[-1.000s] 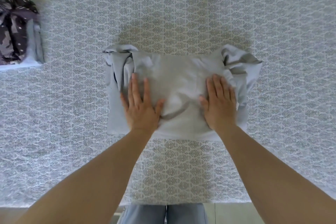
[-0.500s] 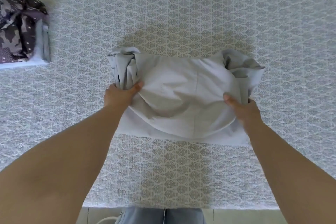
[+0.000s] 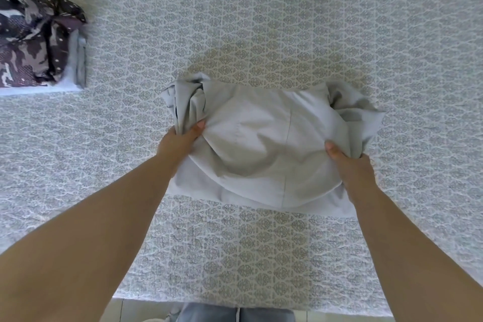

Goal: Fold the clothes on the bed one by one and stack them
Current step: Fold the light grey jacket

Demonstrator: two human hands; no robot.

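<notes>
Pale grey cloth, a partly folded garment (image 3: 271, 149), lies at the centre of the patterned bedspread (image 3: 287, 21). It is gripped at both sides: the left hand (image 3: 177, 142) is curled round the bunched edge at about 9 o'clock on the garment, thumb on top, and the right hand (image 3: 350, 165) is curled round the edge at about 4 o'clock, thumb on top as well. The near half appears lifted slightly off the bed, with a flat layer beneath it showing towards 6 o'clock.

As for progress, a stack (image 3: 39, 39) is already begun at 10 o'clock, well apart from the garment: a dark camouflage-patterned piece is seen resting on a light blue folded piece. The grey garment is judged to be mid-fold, with the sleeves tucked in loosely and at least one more fold, then the move to the stack, left to do. No other unfolded clothes are shown.

Compared with a second ago, the hands are no longer pressed flat on the middle of the cloth; they have been moved outward to the side edges and closed on them. Since half a second ago the grip has been kept, and the view has shifted slightly.
</notes>
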